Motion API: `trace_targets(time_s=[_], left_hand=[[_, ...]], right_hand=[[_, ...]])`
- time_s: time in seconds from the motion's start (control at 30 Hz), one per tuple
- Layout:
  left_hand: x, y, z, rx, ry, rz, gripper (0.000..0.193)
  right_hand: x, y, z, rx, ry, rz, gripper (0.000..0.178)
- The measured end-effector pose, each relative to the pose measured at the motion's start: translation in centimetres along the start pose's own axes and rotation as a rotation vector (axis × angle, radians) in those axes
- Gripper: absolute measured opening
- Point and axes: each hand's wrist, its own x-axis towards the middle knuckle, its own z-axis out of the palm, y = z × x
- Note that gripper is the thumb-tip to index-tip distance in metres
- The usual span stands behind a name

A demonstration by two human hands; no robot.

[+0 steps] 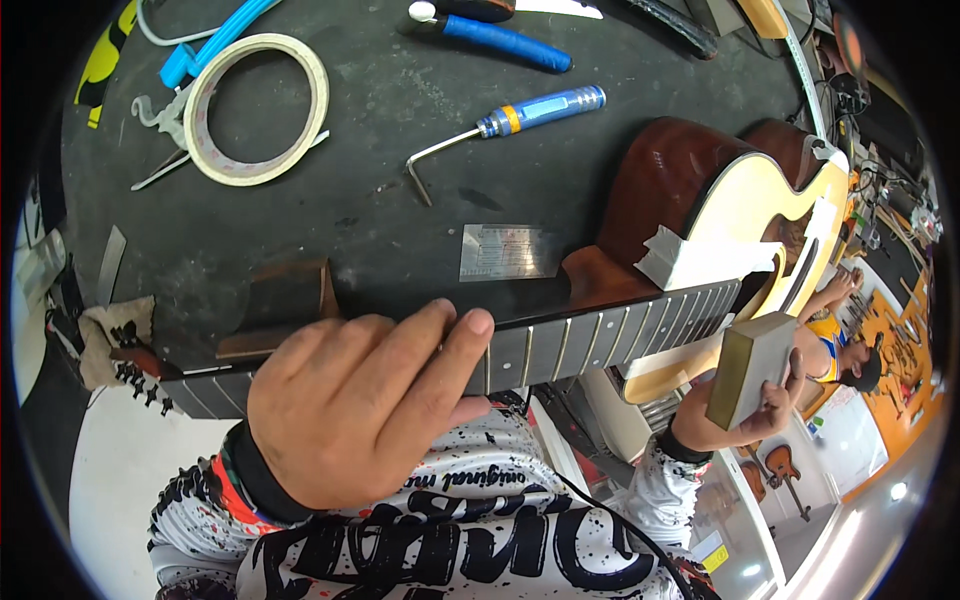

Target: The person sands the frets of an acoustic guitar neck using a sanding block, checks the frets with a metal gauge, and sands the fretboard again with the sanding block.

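Black-topped desk (380, 230) supports brown-and-cream acoustic guitar (660, 170), body at two o'clock; white tape (700, 262) presumably shields its top. Left hand (350, 410), fingers extended, probably steadies dark fretted neck (620, 335); grip unclear. Right hand (735, 420) grips grey-and-gold rectangular block (765, 360), four o'clock.

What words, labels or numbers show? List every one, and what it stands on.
Wording isn't copied here, only located:
White shirt: black lettering, partly readable.
Metal plate: fine print, too small.
Blue-handled tool: pale label, too small.
Whiteboard: any writing is too blurred.
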Motion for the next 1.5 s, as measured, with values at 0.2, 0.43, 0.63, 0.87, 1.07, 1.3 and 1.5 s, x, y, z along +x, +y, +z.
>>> trace_targets(time_s=[0.2,0.43,0.63,0.87,1.07,1.3,1.5], left_hand=[[0.0,-0.1,0.2,-0.012,0.026,-0.001,0.059],[0.1,-0.5,0.8,-0.020,0.065,0.015,0.059],[0.1,-0.2,0.7,-0.019,0.071,0.010,0.059],[0.0,-0.1,0.8,-0.032,0.059,-0.009,0.059],[0.1,-0.1,0.8,-0.034,0.050,-0.013,0.059],[0.2,0.1,0.6,-0.056,0.066,-0.030,0.061],[0.3,-0.2,-0.5,-0.084,0.021,-0.022,0.066]], right_hand=[[-1.3,-1.5,1.9,0.260,0.089,0.106,0.048],[-1.9,-2.6,1.9,0.203,0.054,0.141,0.044],[-2.2,-3.4,1.4,0.167,-0.032,0.153,0.049],[-3.0,-2.4,0.2,0.077,-0.178,0.147,0.059],[-2.3,-3.6,0.1,0.247,-0.286,0.133,0.065],[-0.2,-4.3,0.1,0.155,-0.333,-0.029,0.085],[1.7,-4.2,-1.2,0.116,-0.507,-0.063,0.091]])
